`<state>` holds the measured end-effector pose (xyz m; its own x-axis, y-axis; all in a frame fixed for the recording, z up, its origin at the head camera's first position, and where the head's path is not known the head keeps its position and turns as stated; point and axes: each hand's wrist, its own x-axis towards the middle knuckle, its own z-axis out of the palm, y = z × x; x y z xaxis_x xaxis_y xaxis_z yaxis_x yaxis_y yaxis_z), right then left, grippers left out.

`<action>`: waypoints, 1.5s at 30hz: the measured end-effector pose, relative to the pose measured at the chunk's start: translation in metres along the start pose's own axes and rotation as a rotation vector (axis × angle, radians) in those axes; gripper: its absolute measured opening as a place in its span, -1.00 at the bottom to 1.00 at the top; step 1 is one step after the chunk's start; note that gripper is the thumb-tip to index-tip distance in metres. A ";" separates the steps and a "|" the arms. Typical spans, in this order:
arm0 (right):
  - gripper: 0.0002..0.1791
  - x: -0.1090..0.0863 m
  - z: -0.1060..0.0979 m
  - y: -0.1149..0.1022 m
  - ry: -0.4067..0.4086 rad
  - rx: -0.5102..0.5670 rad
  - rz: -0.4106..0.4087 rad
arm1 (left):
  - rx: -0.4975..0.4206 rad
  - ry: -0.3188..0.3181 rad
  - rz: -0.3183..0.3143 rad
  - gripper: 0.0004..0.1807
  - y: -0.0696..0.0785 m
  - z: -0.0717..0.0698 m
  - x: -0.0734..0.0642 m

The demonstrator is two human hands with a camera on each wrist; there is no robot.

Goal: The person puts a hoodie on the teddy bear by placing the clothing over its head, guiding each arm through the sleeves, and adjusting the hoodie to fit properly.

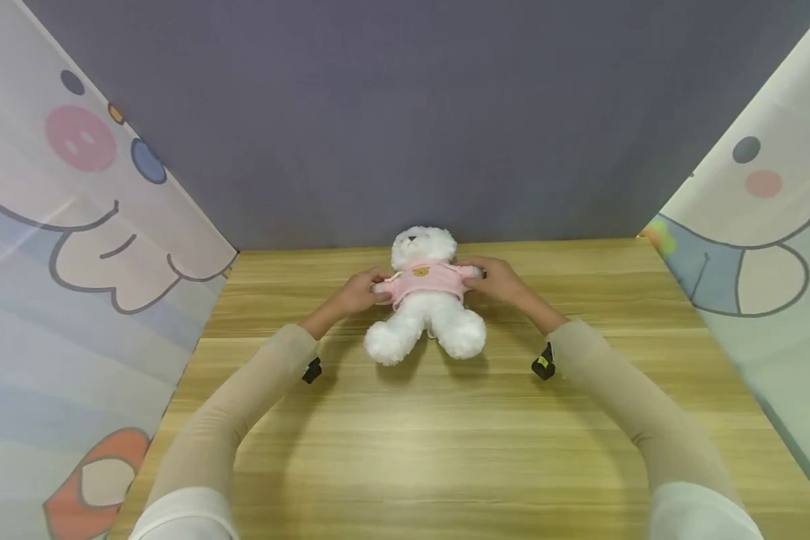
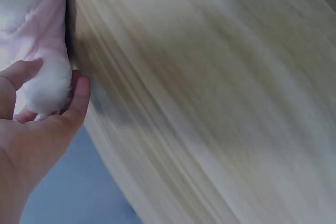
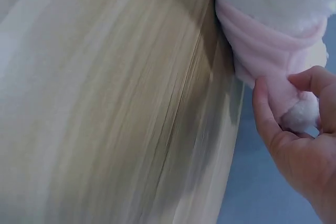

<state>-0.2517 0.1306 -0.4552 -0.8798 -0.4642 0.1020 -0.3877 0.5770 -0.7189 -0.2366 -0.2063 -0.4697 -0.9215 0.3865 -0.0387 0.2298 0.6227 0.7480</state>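
Observation:
A white teddy bear [image 1: 427, 281] in a pink shirt [image 1: 435, 280] lies face up near the back of the wooden table, its head toward the grey wall and its legs spread toward me. My left hand [image 1: 363, 291] grips the bear's paw on the left side; in the left wrist view the thumb and fingers curl round the white paw [image 2: 48, 85]. On the other side my right hand [image 1: 501, 280] pinches the opposite arm. The right wrist view has thumb and fingers round the pink sleeve [image 3: 282, 95], with the white paw tip [image 3: 302, 115] poking out.
The wooden table [image 1: 432, 442] stretches from the grey back wall [image 1: 418, 120] toward me. Cartoon-printed curtains stand at the left [image 1: 27, 315] and right [image 1: 763, 247]. Black wrist devices show under the left [image 1: 313, 370] and right [image 1: 544, 364] sleeves.

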 end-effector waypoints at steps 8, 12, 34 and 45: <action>-0.48 -0.017 -0.002 0.011 -0.102 0.123 0.131 | -0.370 -0.057 -0.040 -0.59 0.005 0.009 -0.003; -0.44 -0.016 0.002 0.009 -0.100 0.120 0.102 | -0.465 -0.062 -0.062 -0.52 0.009 0.015 -0.001; -0.73 -0.001 0.007 -0.024 0.055 -0.148 -0.193 | 0.204 0.168 0.149 -0.74 0.041 0.000 -0.004; -0.60 -0.020 0.010 -0.048 -0.023 -0.410 -0.374 | 0.206 0.088 0.112 -0.40 0.054 0.011 -0.023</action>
<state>-0.2129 0.1054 -0.4300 -0.6570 -0.6996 0.2809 -0.7520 0.5820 -0.3094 -0.1999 -0.1739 -0.4357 -0.9084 0.4057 0.1011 0.3824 0.7084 0.5932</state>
